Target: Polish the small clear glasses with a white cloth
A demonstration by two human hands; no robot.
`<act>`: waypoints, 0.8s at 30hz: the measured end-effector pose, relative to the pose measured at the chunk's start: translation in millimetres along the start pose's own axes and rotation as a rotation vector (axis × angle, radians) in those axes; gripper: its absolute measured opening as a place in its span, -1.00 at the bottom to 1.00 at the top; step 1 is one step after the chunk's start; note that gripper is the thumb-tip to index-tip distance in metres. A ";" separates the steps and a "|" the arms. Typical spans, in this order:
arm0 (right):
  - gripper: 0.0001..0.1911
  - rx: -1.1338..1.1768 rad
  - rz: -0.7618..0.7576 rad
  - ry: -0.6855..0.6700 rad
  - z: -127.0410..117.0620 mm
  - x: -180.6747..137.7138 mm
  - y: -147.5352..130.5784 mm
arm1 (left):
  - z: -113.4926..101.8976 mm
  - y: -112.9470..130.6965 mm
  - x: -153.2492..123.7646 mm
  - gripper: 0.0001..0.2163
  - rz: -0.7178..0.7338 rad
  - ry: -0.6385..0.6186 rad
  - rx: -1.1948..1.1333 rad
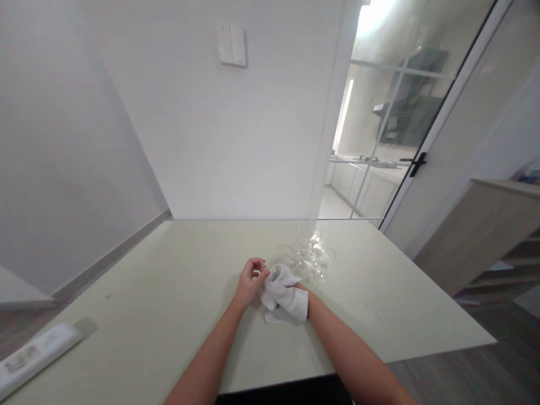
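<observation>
My left hand [248,284] is curled, with thumb and fingertips pinching the edge of a small clear glass [268,266] just above the table. Most of that glass is hidden by a white cloth [283,298]. The cloth is bunched around my right hand [301,286], which grips it against the glass; the right fingers are largely covered. Just beyond my right hand, several clear glasses [315,256] stand close together, their outlines overlapping and hard to separate.
The pale table [169,304] reaches the white wall [244,152]. A white power strip [37,354] lies at the table's left front. On the right are a glazed door [375,129] with a black handle [417,163] and a wooden shelf unit [485,236].
</observation>
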State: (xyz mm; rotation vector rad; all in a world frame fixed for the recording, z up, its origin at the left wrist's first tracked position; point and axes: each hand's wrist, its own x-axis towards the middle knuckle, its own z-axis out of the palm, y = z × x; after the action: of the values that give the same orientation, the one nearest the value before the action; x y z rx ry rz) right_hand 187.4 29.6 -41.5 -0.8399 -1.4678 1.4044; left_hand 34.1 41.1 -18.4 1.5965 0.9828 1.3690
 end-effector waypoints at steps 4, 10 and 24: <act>-0.69 -0.101 0.020 -0.004 -7.1 -10.3 7.5 | 1.8 -0.9 -0.9 -0.52 -0.084 -0.087 -0.159; -0.62 0.042 0.140 0.065 -12.4 -12.6 13.0 | 0.9 1.3 -0.9 -0.50 -0.110 -0.163 -0.271; -0.70 -0.115 -0.051 -0.024 -11.1 -10.7 3.9 | 0.5 -1.7 -0.2 -0.48 -0.120 -0.129 -0.318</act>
State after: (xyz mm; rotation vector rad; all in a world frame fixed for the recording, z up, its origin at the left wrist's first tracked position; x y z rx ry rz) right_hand 201.0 24.3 -47.7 -0.8534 -1.5897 1.3059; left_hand 34.4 41.5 -20.2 1.3472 0.7306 1.2523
